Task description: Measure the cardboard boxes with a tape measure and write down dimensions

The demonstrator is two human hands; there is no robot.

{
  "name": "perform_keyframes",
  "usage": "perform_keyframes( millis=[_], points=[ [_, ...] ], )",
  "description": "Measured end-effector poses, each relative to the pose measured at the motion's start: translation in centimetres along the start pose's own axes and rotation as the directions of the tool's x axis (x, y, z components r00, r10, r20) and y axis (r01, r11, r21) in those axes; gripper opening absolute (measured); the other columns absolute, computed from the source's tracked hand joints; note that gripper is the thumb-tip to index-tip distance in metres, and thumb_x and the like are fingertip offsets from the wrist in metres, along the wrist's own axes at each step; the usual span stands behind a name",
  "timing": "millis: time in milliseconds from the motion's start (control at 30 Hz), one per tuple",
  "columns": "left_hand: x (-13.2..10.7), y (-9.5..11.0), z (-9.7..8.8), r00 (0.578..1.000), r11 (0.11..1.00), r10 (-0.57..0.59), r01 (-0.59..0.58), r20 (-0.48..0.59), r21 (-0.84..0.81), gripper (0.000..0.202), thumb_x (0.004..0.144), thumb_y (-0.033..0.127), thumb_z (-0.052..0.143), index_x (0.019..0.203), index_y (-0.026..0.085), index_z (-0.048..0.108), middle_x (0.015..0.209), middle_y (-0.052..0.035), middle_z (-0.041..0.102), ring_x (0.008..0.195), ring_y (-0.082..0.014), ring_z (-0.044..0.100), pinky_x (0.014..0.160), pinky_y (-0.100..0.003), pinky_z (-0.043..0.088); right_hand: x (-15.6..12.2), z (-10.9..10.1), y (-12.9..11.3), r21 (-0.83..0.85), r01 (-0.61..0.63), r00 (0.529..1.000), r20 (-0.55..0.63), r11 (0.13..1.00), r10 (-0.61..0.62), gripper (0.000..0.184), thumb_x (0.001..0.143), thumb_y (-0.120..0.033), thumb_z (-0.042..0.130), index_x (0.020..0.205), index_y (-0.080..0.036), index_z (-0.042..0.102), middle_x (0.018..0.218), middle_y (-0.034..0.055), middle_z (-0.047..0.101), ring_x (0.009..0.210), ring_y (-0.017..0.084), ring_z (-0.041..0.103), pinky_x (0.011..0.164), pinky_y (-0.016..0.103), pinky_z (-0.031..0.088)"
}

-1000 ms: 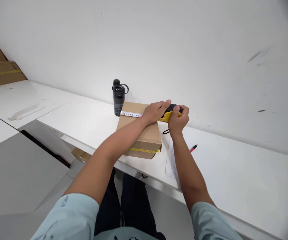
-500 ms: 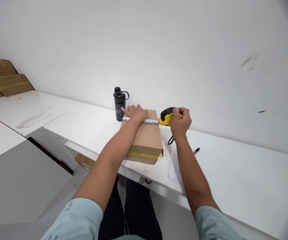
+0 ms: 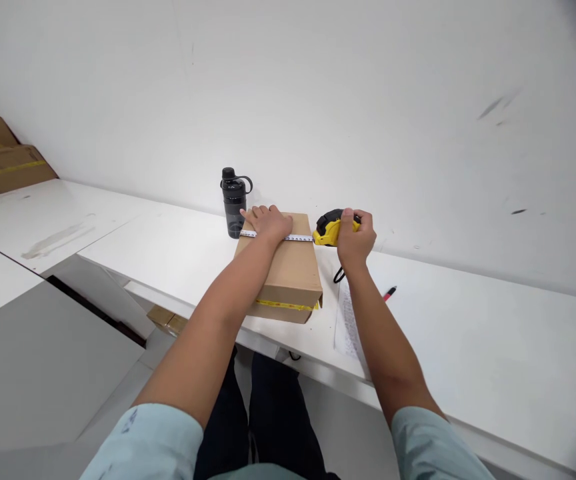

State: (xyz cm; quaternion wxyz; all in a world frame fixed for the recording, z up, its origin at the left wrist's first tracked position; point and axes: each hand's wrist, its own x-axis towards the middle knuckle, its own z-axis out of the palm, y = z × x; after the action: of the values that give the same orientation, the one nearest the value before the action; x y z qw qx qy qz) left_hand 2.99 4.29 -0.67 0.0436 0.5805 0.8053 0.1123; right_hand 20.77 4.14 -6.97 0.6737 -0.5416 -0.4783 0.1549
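A closed cardboard box (image 3: 293, 270) with yellow tape on its near side lies on the white table. The white blade of a tape measure (image 3: 299, 238) runs straight across its top, from the left edge to the right. My left hand (image 3: 269, 223) rests on the box over the blade, fingers spread and pointing away from me; its palm hides the middle of the scale. Just off the box's right edge, my right hand (image 3: 359, 240) is closed around the yellow and black tape measure case (image 3: 329, 229). A black wrist strap (image 3: 339, 275) dangles below that hand.
Behind the box's left corner stands a dark bottle (image 3: 234, 203). A written sheet of paper (image 3: 347, 327) and a red pen (image 3: 391, 293) lie partly under my right forearm. Taped cartons (image 3: 13, 167) are stacked far left. The white wall (image 3: 318, 100) borders the table (image 3: 493, 333).
The whole scene sits slightly further up and left because the camera moved a little. Both hands, the blade and the box keep nearly the same places relative to each other.
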Motion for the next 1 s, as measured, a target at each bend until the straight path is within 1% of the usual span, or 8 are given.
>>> perform_keyframes(
  millis=[167, 300, 433, 500, 667, 833, 933, 1000],
  points=[
    [0.1, 0.2, 0.3, 1.0, 1.0, 0.007, -0.007, -0.014, 0.013, 0.07, 0.101, 0.053, 0.034, 0.155, 0.013, 0.053, 0.167, -0.0237, 0.045, 0.162, -0.043, 0.024, 0.132, -0.071, -0.006, 0.4, -0.2, -0.2, 0.039, -0.01, 0.999, 0.044, 0.999, 0.009, 0.061, 0.087, -0.082, 0.058, 0.098, -0.022, 0.064, 0.094, 0.0025, 0.069, 0.09, 0.02, 0.063, 0.087, 0.036, 0.05],
    [0.0, 0.3, 0.2, 1.0, 1.0, 0.001, -0.001, -0.008, -0.007, 0.07, 0.101, 0.053, 0.034, 0.155, 0.013, 0.052, 0.168, -0.0225, 0.044, 0.163, -0.0425, 0.023, 0.132, -0.069, -0.006, 1.0, -0.2, 0.0, 0.123, -0.104, 0.992, 0.086, 0.987, 0.094, 0.063, 0.087, -0.087, 0.053, 0.088, -0.025, 0.056, 0.076, -0.0024, 0.055, 0.068, 0.016, 0.054, 0.067, 0.034, 0.049],
    [-0.2, 0.4, 0.2, 1.0, 1.0, 0.003, -0.003, -0.004, -0.007, 0.068, 0.101, 0.054, 0.034, 0.155, 0.015, 0.052, 0.167, -0.0215, 0.045, 0.161, -0.0426, 0.025, 0.132, -0.07, -0.006, 1.6, -0.4, 0.3, 0.157, -0.059, 0.998, 0.01, 0.986, 0.059, 0.063, 0.09, -0.088, 0.047, 0.075, -0.027, 0.044, 0.069, -0.0047, 0.04, 0.066, 0.015, 0.047, 0.066, 0.034, 0.047],
    [-0.2, 0.5, 0.2, 1.0, 1.0, 0.007, -0.007, -0.001, -0.009, 0.069, 0.101, 0.054, 0.035, 0.155, 0.014, 0.051, 0.167, -0.0225, 0.045, 0.161, -0.0432, 0.025, 0.132, -0.071, -0.005, 1.7, -0.5, 0.3, 0.146, -0.023, 1.0, -0.014, 0.989, 0.026, 0.064, 0.092, -0.088, 0.043, 0.075, -0.026, 0.045, 0.07, -0.0041, 0.041, 0.069, 0.016, 0.048, 0.071, 0.034, 0.048],
    [-0.2, 0.3, 0.3, 1.0, 1.0, 0.017, -0.017, -0.005, -0.012, 0.07, 0.101, 0.054, 0.034, 0.155, 0.012, 0.051, 0.167, -0.0235, 0.044, 0.161, -0.0433, 0.025, 0.132, -0.071, -0.004, 1.6, -0.9, -0.4, 0.154, 0.035, 0.999, 0.028, 0.987, -0.039, 0.066, 0.093, -0.087, 0.04, 0.075, -0.024, 0.052, 0.073, -0.0007, 0.05, 0.072, 0.017, 0.051, 0.072, 0.036, 0.047],
    [-0.2, 0.1, 0.1, 1.0, 0.999, 0.027, -0.027, 0.008, -0.023, 0.067, 0.102, 0.054, 0.034, 0.154, 0.016, 0.051, 0.168, -0.0211, 0.045, 0.16, -0.0422, 0.027, 0.132, -0.071, -0.001, 1.4, -1.0, -1.2, 0.157, 0.144, 0.989, -0.005, 0.977, -0.145, 0.066, 0.095, -0.083, 0.041, 0.068, -0.024, 0.052, 0.068, -0.0003, 0.049, 0.067, 0.016, 0.048, 0.07, 0.036, 0.046],
    [-0.2, -0.1, 0.1, 1.0, 0.999, 0.03, -0.03, 0.004, -0.013, 0.068, 0.102, 0.055, 0.033, 0.155, 0.016, 0.051, 0.168, -0.0205, 0.045, 0.161, -0.0417, 0.026, 0.132, -0.07, -0.002, 2.5, -1.6, -0.4, 0.146, 0.174, 0.985, -0.042, 0.974, -0.17, 0.065, 0.096, -0.081, 0.042, 0.067, -0.024, 0.054, 0.067, -0.0002, 0.05, 0.066, 0.016, 0.049, 0.07, 0.036, 0.046],
    [-0.1, -0.1, 0.1, 0.999, 0.999, 0.037, -0.037, 0.014, -0.013, 0.068, 0.102, 0.055, 0.032, 0.156, 0.016, 0.05, 0.168, -0.0212, 0.044, 0.161, -0.0425, 0.026, 0.132, -0.071, -0.001, 3.8, -2.6, 0.8, 0.139, 0.143, 0.988, -0.085, 0.98, -0.132, 0.064, 0.095, -0.08, 0.043, 0.066, -0.024, 0.055, 0.066, -0.0001, 0.049, 0.065, 0.016, 0.049, 0.068, 0.036, 0.045]
  ],
)
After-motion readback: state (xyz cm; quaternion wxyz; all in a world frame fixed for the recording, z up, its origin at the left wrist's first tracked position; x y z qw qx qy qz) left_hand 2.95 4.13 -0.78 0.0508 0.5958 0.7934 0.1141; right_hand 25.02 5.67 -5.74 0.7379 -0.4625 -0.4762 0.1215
